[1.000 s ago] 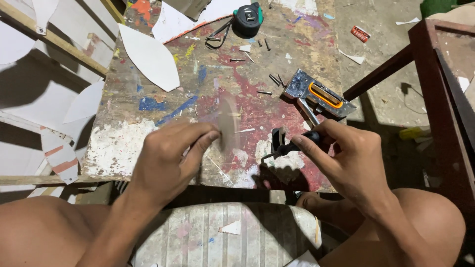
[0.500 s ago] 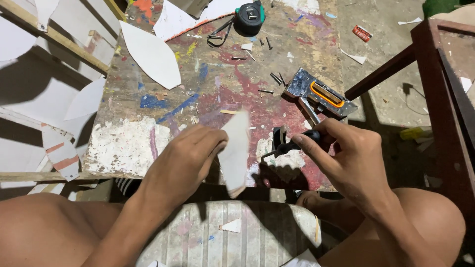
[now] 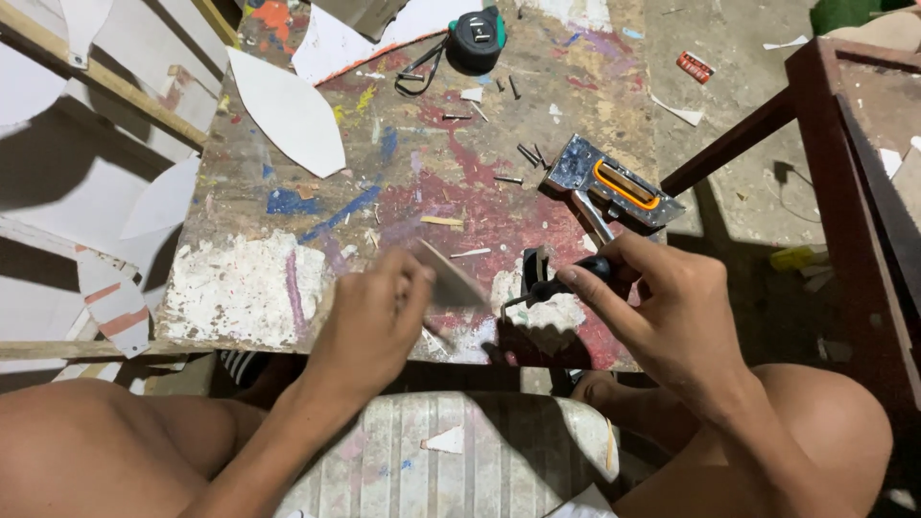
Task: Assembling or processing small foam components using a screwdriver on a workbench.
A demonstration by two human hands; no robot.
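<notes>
My left hand (image 3: 369,321) pinches a small thin leaf-shaped piece of board (image 3: 451,278) over the near edge of the paint-stained work board (image 3: 288,288). My right hand (image 3: 672,317) is closed around a black-handled tool (image 3: 561,283) whose tip points left, toward the piece. A small black clamp-like part (image 3: 532,264) stands just behind that tool. The two hands are a short way apart.
A metal staple gun with an orange handle (image 3: 614,187) lies behind my right hand. A tape measure (image 3: 477,38), loose nails (image 3: 528,153) and a white leaf-shaped cutout (image 3: 288,110) lie farther back. A dark red wooden frame (image 3: 854,125) stands at right. White cutouts (image 3: 163,197) lie left.
My left hand has picked the thin piece up off the board and turned it, bringing it toward the tool. My right hand has stayed in place on the tool.
</notes>
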